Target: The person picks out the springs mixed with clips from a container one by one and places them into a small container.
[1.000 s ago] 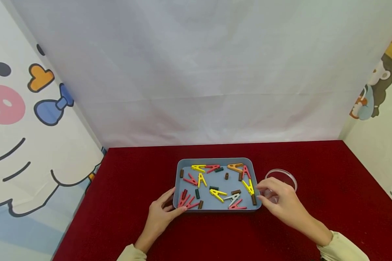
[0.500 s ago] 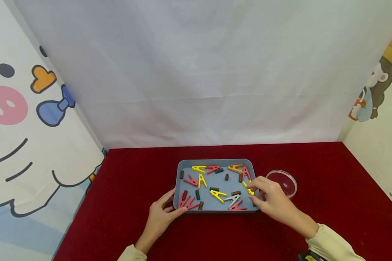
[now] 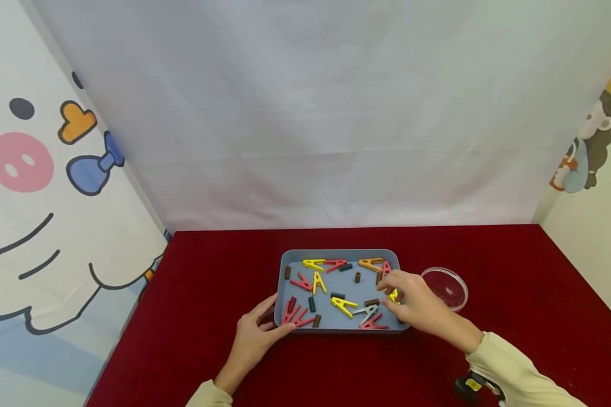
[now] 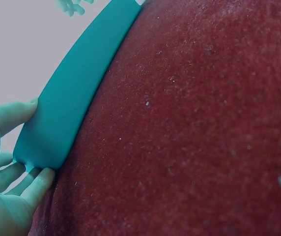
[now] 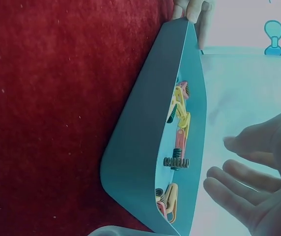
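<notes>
Tray (image 3: 336, 323): eight-o'clock corner gripped by left hand (image 3: 253, 337)
Right hand (image 3: 413, 301): parted, empty, over three o'clock
Table (image 3: 336, 370): red
Backdrop (image 3: 310, 113): white, twelve o'clock

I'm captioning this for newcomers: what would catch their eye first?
Probably the tray of bright clips and small springs, on the red cloth. The left hand grips its near left corner; the right hand hovers over its right part. At the head view's far left, a big pink snout printed on the backdrop also stands out.
</notes>
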A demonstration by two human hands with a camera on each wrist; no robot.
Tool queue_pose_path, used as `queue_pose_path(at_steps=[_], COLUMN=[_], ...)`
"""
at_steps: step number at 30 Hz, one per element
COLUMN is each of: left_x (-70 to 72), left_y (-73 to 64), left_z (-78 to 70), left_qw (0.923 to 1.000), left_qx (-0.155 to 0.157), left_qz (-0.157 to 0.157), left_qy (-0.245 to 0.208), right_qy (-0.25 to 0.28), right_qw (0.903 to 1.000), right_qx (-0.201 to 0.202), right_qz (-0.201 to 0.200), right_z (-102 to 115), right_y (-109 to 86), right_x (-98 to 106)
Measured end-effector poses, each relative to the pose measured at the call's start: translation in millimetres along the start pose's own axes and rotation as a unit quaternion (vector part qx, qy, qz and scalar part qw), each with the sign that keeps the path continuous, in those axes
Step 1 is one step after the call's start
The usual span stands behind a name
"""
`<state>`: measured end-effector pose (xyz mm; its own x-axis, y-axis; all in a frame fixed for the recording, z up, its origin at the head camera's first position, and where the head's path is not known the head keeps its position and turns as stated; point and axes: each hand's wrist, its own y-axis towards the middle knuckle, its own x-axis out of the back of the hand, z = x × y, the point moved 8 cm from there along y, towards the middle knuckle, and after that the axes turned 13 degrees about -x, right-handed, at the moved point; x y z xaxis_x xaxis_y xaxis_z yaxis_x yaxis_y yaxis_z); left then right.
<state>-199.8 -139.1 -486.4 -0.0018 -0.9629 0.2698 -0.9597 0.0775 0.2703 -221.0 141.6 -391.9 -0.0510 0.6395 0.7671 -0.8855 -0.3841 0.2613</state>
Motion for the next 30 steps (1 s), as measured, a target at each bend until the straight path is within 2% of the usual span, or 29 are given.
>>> queue_pose_path(at_steps=[5,10,16,24,30], left_x=[0.5,0.7,0.7,0.9,1.1], left_y=[0.6,0.4,-0.3,0.6,-0.3], left_z=[4.1,2.7,1.9,1.3,2.5], left_qw=[1.0,0.9999,1.0,1.0,1.0], left_qx=[-0.005,-0.003,-0.001,-0.008,-0.008], left_qz=[-0.004,-0.007,-0.004,0.0,0.001], left_qy=[0.008,0.011,0.005,0.0,-0.004], right_qy=[-0.014,-0.012,-0.028,-0.076,-0.089], right_qw=[0.9993,0.9996,0.9985,0.9964,0.9941], right_qx=[-0.013,-0.002,-0.014,0.027,-0.001], right_qz=[0.032,0.027,0.044,0.027,0.061], right_z=[-4.3,-6.2,-8.7,-9.2,-16.7], right_y=[8.9,14.4,17.7,21.3,23.9], right_x=[-9.6,-15.8,-24.0,-35.8,-46.9])
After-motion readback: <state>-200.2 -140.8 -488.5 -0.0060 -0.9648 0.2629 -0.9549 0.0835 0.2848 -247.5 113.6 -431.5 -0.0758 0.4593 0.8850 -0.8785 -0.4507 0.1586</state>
